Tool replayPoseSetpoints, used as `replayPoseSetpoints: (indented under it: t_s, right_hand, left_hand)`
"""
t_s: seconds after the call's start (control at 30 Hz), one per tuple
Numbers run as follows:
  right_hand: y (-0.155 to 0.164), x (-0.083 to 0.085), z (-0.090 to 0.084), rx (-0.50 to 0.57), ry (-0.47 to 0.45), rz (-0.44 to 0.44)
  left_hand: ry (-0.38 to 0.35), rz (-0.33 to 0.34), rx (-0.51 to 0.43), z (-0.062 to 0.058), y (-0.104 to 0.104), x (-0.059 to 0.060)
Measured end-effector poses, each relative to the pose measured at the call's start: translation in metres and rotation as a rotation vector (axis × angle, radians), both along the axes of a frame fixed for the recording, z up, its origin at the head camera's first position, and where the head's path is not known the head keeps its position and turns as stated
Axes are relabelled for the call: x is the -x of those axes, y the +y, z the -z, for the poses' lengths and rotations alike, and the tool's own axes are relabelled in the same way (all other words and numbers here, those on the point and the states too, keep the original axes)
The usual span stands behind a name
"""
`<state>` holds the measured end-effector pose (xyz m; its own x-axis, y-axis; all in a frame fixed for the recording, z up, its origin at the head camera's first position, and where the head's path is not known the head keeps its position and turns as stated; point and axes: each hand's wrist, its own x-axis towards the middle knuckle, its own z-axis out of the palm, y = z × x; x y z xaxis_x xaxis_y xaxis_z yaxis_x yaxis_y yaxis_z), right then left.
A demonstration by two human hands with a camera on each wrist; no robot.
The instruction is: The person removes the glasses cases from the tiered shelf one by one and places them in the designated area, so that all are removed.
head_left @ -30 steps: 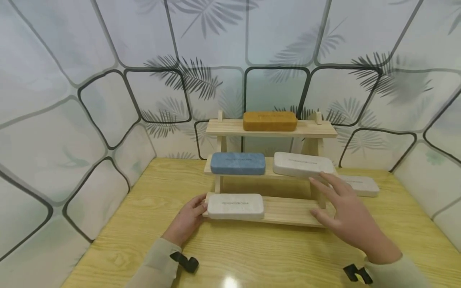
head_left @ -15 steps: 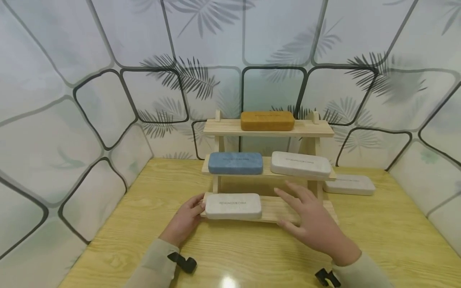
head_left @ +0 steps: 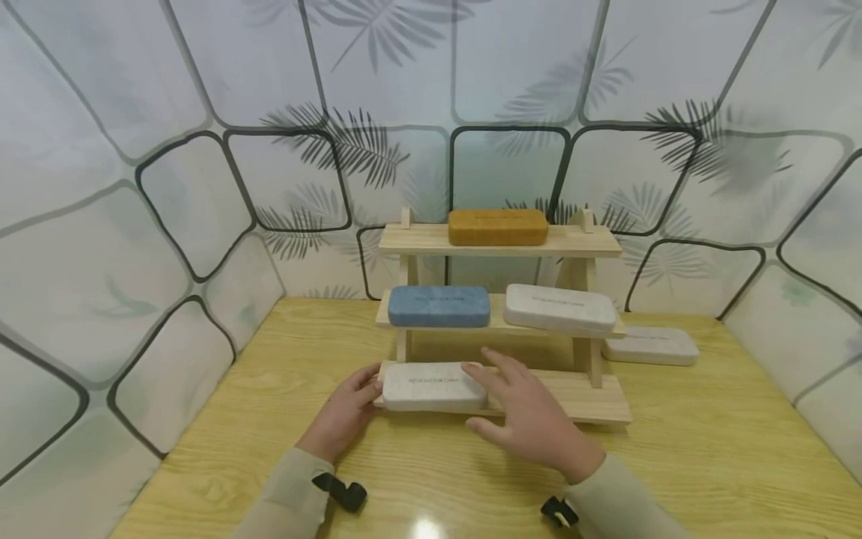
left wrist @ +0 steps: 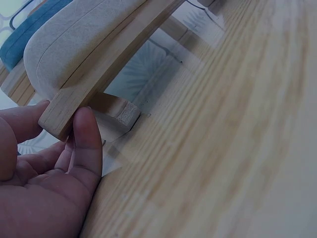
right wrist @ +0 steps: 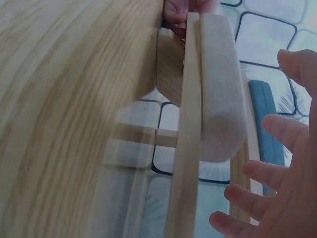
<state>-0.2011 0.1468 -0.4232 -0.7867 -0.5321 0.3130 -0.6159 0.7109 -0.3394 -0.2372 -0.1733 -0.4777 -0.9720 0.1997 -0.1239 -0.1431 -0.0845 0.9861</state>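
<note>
A three-tier wooden rack (head_left: 579,393) stands on the table. Its bottom shelf carries a white case (head_left: 434,385) at the left. My left hand (head_left: 346,412) holds the shelf's left end; in the left wrist view the thumb (left wrist: 86,144) and a finger pinch the board's corner (left wrist: 57,119) under the case (left wrist: 74,44). My right hand (head_left: 525,412) hovers with fingers spread at the case's right end, a fingertip at or near its top. In the right wrist view the spread fingers (right wrist: 292,188) stand just off the case (right wrist: 220,84).
The middle shelf holds a blue case (head_left: 438,306) and a white case (head_left: 560,308). A brown case (head_left: 497,227) lies on the top shelf. Another white case (head_left: 649,346) lies on the table behind the rack's right side. Patterned walls enclose the table.
My right hand has moved left and down, from the middle shelf's white case to the right end of the bottom white case. The left hand has stayed put.
</note>
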Motion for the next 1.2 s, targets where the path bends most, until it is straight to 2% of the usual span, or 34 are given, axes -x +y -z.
replayPoseSetpoints:
  t_s: [0.4, 0.57, 0.8, 1.2]
  right_hand:
    - [-0.030, 0.011, 0.010, -0.072, -0.030, 0.007]
    - [-0.041, 0.014, 0.008, -0.102, -0.030, 0.016]
    - [-0.047, 0.016, 0.012, -0.125, -0.034, 0.036]
    - [-0.047, 0.017, 0.018, -0.116, 0.068, 0.026]
  left_hand:
    - [0.002, 0.012, 0.005, -0.001, -0.001, 0.000]
    - [0.005, 0.010, 0.008, -0.001, 0.000, 0.000]
    - [0.004, 0.013, 0.012, 0.001, -0.001, 0.001]
    - [0.010, 0.024, 0.019, 0.001, -0.001, 0.001]
